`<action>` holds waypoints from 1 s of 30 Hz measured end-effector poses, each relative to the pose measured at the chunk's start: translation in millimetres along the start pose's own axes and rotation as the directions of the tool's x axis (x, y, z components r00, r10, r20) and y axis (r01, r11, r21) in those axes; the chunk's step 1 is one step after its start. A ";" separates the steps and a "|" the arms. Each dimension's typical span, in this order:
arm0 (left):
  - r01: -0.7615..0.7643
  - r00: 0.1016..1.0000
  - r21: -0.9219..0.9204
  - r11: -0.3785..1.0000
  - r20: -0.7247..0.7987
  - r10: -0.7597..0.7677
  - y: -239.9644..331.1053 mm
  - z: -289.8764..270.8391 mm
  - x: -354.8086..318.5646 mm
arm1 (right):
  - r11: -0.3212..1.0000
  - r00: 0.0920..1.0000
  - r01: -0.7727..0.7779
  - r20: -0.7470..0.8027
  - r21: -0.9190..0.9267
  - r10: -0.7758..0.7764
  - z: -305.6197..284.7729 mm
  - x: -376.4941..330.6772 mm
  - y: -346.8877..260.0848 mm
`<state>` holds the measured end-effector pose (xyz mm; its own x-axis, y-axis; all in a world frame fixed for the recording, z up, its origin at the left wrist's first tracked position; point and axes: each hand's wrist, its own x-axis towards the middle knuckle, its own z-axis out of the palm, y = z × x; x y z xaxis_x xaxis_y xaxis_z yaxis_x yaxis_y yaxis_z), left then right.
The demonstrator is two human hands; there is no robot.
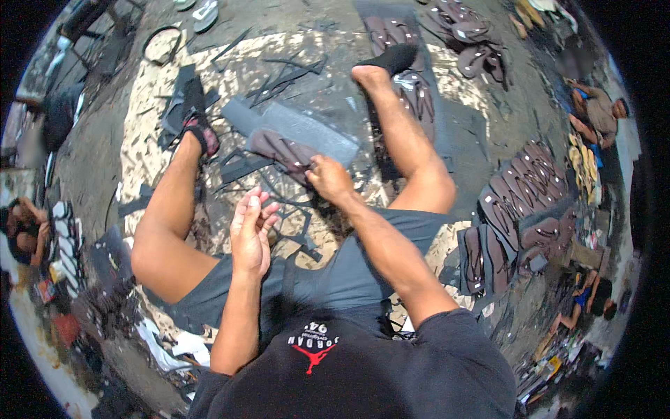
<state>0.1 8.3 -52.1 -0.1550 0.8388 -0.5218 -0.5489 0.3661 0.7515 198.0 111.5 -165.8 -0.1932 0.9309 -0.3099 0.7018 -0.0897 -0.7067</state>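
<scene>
"What's largest?"
"The mat [143, 112]. Past its right edge, sandal rows [516, 195]."
"Then?"
"A grey slab [310, 129], toward the mat's far edge. The held sandal [278, 148] overlaps the slab's near edge."
"Hands?"
"Right hand [331, 181] pinches that sandal's near end. Left hand [251, 239], closer to the mat's near edge, has fingers half curled, slightly apart."

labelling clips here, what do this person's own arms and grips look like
The left grip and right grip are ungloved. The forearms are bare, with nothing visible worn on the wrists. The short dark sleeves belong to a black T-shirt with a red and white chest print.
</scene>
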 end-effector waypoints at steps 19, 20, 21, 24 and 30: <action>-0.322 0.930 -0.202 0.925 -0.249 0.269 96.5 1.6 12.0 | 0.922 0.920 0.384 -0.104 0.050 -0.377 -62.8 -156.6 -78.0; -0.336 0.922 -0.188 0.923 -0.267 0.281 96.0 0.7 3.6 | 0.913 0.911 0.405 -0.099 0.045 -0.400 -59.3 -155.4 -74.8; -0.348 0.913 -0.172 0.922 -0.283 0.292 95.3 -1.1 -3.4 | 0.904 0.902 0.425 -0.095 0.042 -0.420 -56.4 -153.2 -72.4; -0.375 0.884 -0.121 0.919 -0.347 0.314 81.3 0.3 -21.1 | 0.911 0.910 0.413 -0.016 -0.008 -0.413 -57.4 -145.6 -80.2; -0.323 0.916 -0.049 0.945 -0.266 0.299 50.5 -28.1 -42.7 | 0.864 0.865 0.492 0.174 -0.108 -0.471 -37.4 -110.4 -114.9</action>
<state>-44.1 -20.4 -3.2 -0.5250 0.7708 -0.3609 -0.5089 0.0557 0.8590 164.3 32.3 -26.6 -0.6166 0.7859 -0.0462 0.5855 0.4185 -0.6943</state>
